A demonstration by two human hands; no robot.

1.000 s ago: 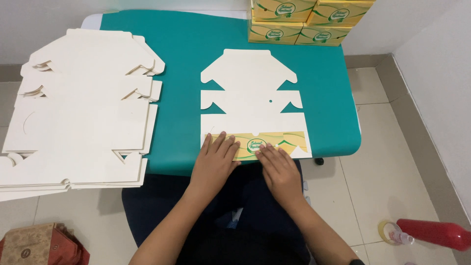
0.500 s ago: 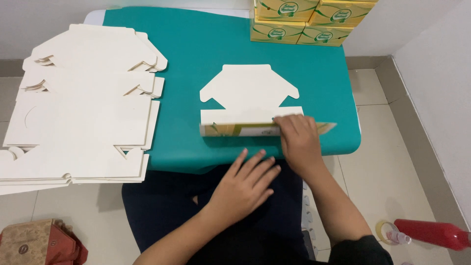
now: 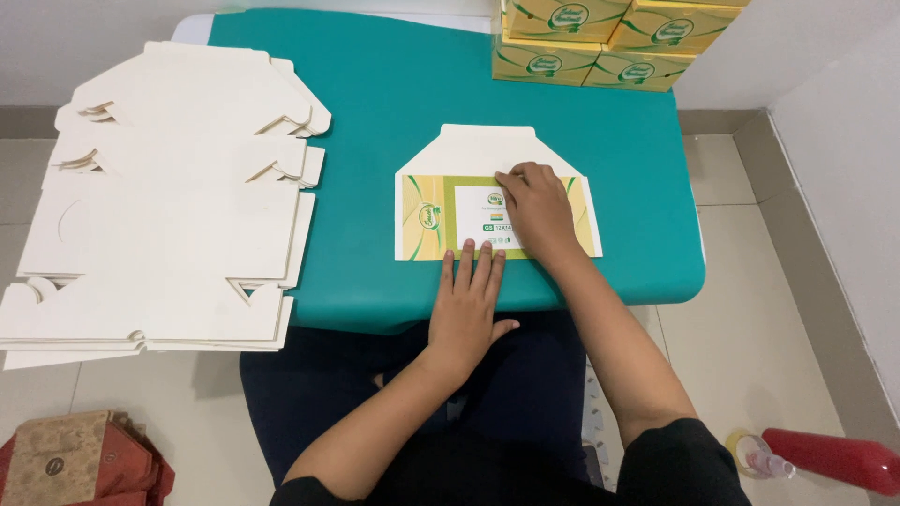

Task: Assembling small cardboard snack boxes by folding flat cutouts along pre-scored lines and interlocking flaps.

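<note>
A flat cardboard box blank (image 3: 441, 211) lies on the teal table (image 3: 375, 112), folded over so its yellow and green printed side faces up, with a white flap sticking out at the far edge. My right hand (image 3: 536, 211) presses flat on the printed panel. My left hand (image 3: 469, 300) rests flat at the near edge of the blank, fingertips touching it, palm over the table's front edge. Neither hand grips anything.
A tall stack of white unfolded box blanks (image 3: 159, 206) overhangs the table's left side. Assembled yellow and green boxes (image 3: 600, 37) stand at the far right corner. On the floor lie a red bottle (image 3: 830, 459), a tape roll (image 3: 745, 445) and a brown bag (image 3: 80, 464).
The blank has been folded over further, from a narrow strip to a wide printed panel. My right hand moved up onto that panel; my left hand moved forward to the blank's near edge.
</note>
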